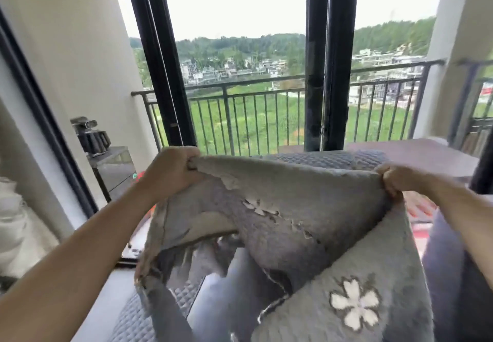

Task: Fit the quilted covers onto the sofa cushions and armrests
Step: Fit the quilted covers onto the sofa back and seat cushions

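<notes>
Grey cover point(306, 208) hangs stretched between left hand point(170, 171) and right hand point(397, 179).

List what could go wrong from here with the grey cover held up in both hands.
1. The cover hangs twisted and partly folded between the left hand and the right hand, so it may go on skewed or the wrong side up.
2. Its loose lower edge dangles low and could catch as it is lowered.
3. Held this high, the cover hides much of the sofa below, so lining it up may be guesswork.
</notes>
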